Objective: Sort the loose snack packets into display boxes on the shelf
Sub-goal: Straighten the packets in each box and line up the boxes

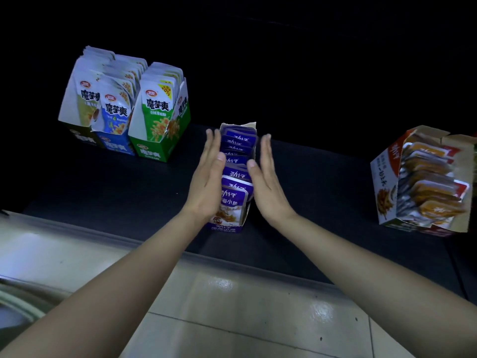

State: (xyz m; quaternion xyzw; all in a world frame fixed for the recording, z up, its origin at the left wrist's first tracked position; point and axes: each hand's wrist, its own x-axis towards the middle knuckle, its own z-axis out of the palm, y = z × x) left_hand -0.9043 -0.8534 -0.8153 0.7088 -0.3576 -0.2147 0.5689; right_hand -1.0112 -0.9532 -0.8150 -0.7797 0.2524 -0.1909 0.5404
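The purple display box [224, 228] stood mid-way along the dark shelf [129, 192], its long axis running near to far, with purple packets [237, 174] filed inside. Both hands were flat and straight-fingered, holding nothing. The left hand [209, 182] lay against its left wall, the right hand [269, 187] just beside its right.

Beneath me lies a floor [258, 319] of pale, glossy tiles with dark grout lines and a few small dark specks. On my left a smooth, pale ledge [51, 244] runs slantwise above the tiles. In the lower left corner I see a curved grey rim [15, 301]; what it belongs to I cannot tell.
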